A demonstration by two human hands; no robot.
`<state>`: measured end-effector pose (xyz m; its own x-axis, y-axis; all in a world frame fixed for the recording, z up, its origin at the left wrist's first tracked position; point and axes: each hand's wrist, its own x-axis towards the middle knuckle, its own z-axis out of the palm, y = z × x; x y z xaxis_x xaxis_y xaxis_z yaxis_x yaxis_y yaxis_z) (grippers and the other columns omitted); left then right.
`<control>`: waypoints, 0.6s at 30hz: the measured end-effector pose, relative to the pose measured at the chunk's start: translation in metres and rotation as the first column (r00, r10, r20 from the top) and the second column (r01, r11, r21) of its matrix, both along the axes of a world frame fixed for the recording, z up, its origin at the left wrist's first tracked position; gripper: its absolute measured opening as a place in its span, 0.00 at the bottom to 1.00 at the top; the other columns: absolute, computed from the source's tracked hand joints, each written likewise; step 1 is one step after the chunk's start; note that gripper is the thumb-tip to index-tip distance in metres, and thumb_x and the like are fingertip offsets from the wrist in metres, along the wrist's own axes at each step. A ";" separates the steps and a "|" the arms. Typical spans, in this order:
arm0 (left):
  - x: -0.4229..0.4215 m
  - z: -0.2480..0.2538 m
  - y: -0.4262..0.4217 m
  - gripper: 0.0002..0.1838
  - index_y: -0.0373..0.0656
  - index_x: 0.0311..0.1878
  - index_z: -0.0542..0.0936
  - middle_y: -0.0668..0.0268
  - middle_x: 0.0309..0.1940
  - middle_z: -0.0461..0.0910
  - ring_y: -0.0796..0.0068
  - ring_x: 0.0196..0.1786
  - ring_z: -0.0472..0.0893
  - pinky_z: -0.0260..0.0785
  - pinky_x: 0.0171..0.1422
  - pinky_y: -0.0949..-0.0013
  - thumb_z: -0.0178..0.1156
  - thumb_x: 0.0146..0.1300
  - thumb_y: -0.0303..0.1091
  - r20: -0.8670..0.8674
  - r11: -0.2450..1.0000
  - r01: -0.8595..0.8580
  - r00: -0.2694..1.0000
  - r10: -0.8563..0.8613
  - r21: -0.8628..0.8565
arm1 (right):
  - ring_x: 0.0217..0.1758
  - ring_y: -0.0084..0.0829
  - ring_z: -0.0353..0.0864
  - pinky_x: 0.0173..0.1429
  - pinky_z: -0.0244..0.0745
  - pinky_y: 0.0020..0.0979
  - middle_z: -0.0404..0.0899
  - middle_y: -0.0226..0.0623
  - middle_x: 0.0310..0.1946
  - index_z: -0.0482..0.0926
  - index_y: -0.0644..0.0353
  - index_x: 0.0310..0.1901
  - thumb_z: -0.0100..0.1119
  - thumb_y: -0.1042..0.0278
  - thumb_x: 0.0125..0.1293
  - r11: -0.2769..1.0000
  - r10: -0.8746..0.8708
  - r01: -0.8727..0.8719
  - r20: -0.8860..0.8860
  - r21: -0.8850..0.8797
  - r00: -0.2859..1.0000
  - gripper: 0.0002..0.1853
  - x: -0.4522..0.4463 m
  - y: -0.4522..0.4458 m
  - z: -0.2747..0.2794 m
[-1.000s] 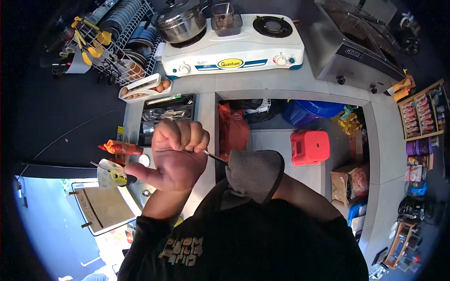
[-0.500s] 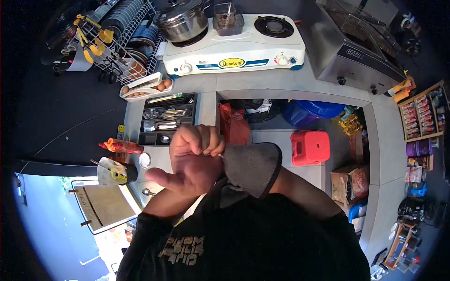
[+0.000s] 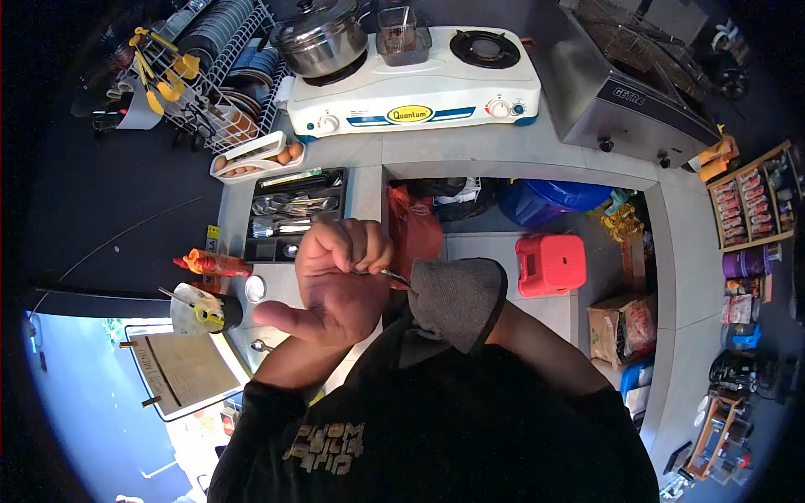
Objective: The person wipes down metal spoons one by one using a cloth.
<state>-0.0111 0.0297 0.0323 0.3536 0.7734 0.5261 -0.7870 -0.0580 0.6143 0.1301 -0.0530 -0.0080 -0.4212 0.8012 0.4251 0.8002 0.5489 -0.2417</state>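
My left hand (image 3: 344, 281) is palm up in the middle of the view, its fingers curled round a thin metal utensil (image 3: 392, 276) and its thumb stretched out to the left. The far end of the utensil disappears into a grey cloth (image 3: 457, 300). That cloth is bunched over my right hand (image 3: 501, 325) and hides its fingers; only the wrist side shows. Beyond my left hand, a black cutlery tray (image 3: 298, 210) holds spoons and forks. A single spoon (image 3: 262, 344) lies on the counter by my left forearm.
A white two-burner stove (image 3: 419, 92) carries a steel pot (image 3: 319, 42). Left of it are a dish rack (image 3: 243, 84) and an egg holder (image 3: 260, 158). A steel fryer (image 3: 620, 109) stands right. Below the counter sit a red stool (image 3: 551, 264) and a blue bin (image 3: 558, 201).
Since a second ago, my left hand has moved right, closer to the cloth. The utensil, hidden half a second ago, shows again between my left fingers and the cloth.
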 end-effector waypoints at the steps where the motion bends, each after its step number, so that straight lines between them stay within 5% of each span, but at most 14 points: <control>1: 0.000 -0.002 -0.002 0.50 0.44 0.31 0.61 0.70 0.23 0.57 0.78 0.27 0.54 0.50 0.31 0.72 0.38 0.43 0.92 0.003 1.000 -0.013 1.000 0.013 -0.018 | 0.32 0.37 0.79 0.31 0.72 0.38 0.74 0.36 0.29 0.78 0.57 0.29 0.58 0.61 0.52 0.999 0.022 -0.022 -0.007 0.048 1.000 0.09 0.000 0.004 -0.012; 5: 0.007 -0.010 -0.009 0.49 0.44 0.30 0.61 0.71 0.23 0.57 0.78 0.27 0.54 0.48 0.31 0.72 0.39 0.44 0.92 -0.011 1.000 -0.003 1.000 0.003 -0.012 | 0.30 0.38 0.79 0.29 0.72 0.39 0.74 0.35 0.28 0.76 0.57 0.27 0.59 0.61 0.51 0.998 -0.055 0.054 -0.086 -0.017 0.995 0.09 -0.005 0.002 0.008; 11: -0.006 -0.004 0.008 0.49 0.44 0.31 0.62 0.71 0.23 0.58 0.77 0.27 0.54 0.48 0.31 0.72 0.39 0.43 0.92 0.008 0.998 0.042 0.999 -0.042 -0.053 | 0.31 0.39 0.80 0.30 0.73 0.39 0.77 0.35 0.30 0.74 0.57 0.34 0.60 0.59 0.54 0.994 -0.059 0.062 0.026 -0.086 0.998 0.12 0.005 -0.008 -0.006; 16: 0.007 -0.017 -0.011 0.50 0.44 0.31 0.63 0.72 0.23 0.57 0.78 0.27 0.55 0.48 0.29 0.72 0.37 0.44 0.92 -0.028 0.996 0.088 0.996 -0.089 -0.026 | 0.34 0.39 0.81 0.31 0.73 0.40 0.77 0.40 0.32 0.73 0.60 0.36 0.59 0.61 0.58 0.988 0.139 -0.127 -0.157 0.085 0.978 0.11 0.005 -0.001 -0.006; 18: -0.003 -0.012 0.002 0.49 0.45 0.31 0.63 0.72 0.23 0.57 0.78 0.27 0.55 0.48 0.29 0.72 0.36 0.45 0.92 -0.014 0.996 0.090 0.996 -0.091 -0.019 | 0.34 0.39 0.81 0.31 0.73 0.41 0.76 0.41 0.32 0.73 0.60 0.36 0.59 0.62 0.58 0.988 0.143 -0.155 -0.260 -0.027 0.955 0.11 0.008 -0.003 -0.011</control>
